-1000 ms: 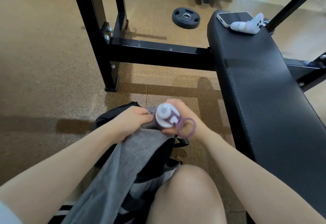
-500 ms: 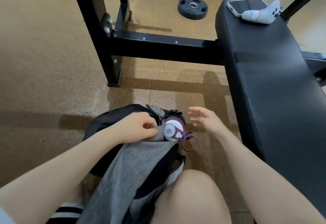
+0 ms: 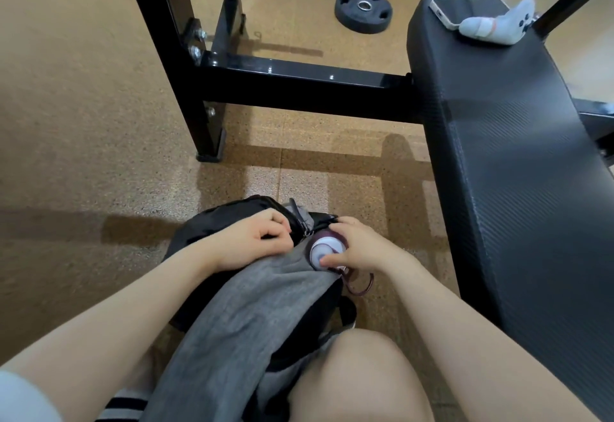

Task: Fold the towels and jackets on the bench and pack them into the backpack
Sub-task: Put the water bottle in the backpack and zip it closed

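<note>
Black backpack [image 3: 212,232] on floor at 6 o'clock of view, just in front of bare knee [image 3: 362,375], mouth facing up. Grey jacket [image 3: 239,322] draped over backpack from its opening down toward 7 o'clock, one end at the mouth, the rest trailing across the lap.

Left hand [image 3: 255,239] at 9 o'clock side of the opening, fingers curled and pinching the backpack's rim at the zipper. Right hand [image 3: 358,249] at 3 o'clock side, fingers and thumb curled round the white-and-purple cap of a water bottle [image 3: 324,249] standing upright in the opening; bottle body hidden inside. Purple carry loop [image 3: 360,283] hanging off the cap toward 5 o'clock, outside the bag.

Black padded bench [image 3: 518,156] running from 1 o'clock to 4 o'clock. On its far end: phone [image 3: 468,8] lying face up, white controller [image 3: 495,24] touching it on the 4 o'clock side. Black rack frame [image 3: 299,84] at 11–12 o'clock. Weight plate [image 3: 363,9] flat on floor at 12 o'clock.
</note>
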`<state>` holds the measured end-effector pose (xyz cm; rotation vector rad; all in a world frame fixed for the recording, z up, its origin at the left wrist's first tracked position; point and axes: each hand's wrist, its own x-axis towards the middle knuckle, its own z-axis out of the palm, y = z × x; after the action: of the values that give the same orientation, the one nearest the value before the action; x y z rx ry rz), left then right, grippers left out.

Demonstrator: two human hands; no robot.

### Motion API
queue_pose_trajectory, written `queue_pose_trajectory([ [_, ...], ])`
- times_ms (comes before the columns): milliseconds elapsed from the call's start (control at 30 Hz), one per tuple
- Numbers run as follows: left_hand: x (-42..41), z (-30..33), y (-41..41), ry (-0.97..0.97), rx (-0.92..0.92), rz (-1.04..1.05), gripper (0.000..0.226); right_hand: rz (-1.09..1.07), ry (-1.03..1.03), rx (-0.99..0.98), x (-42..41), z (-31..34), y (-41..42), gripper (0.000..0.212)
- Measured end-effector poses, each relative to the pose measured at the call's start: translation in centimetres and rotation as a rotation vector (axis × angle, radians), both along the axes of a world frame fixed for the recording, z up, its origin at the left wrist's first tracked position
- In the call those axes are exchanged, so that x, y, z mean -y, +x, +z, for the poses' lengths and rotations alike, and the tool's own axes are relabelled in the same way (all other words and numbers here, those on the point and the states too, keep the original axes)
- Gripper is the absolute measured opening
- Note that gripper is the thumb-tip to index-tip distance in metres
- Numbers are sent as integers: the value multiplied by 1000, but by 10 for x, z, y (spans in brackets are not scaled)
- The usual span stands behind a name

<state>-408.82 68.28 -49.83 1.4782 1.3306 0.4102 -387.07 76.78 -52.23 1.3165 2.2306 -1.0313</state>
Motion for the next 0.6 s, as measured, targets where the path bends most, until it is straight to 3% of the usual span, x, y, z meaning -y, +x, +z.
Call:
queue_pose_trajectory([
  [67,-15,0,-4,134,-101,72,17,-126,-83,-204,-8,11,-6,48],
  [133,-35,-3,-11,170,-248,162,25,-261,-60,-332,-15,19,-18,38],
  [267,-66,-27,-22,41,-417,-28,54,-234,-37,-229,-30,11,-48,31],
  [400,-75,-32,-25,-53,-505,-241,42,-104,-60,-148,-33,-3,-63,29],
  [533,-65,-30,-33,22,-474,-296,69,-174,-222,-246,-24,-5,-61,13],
  [600,-56,-26,-34,160,-622,-344,69,-112,-225,-253,-21,0,-61,7],
])
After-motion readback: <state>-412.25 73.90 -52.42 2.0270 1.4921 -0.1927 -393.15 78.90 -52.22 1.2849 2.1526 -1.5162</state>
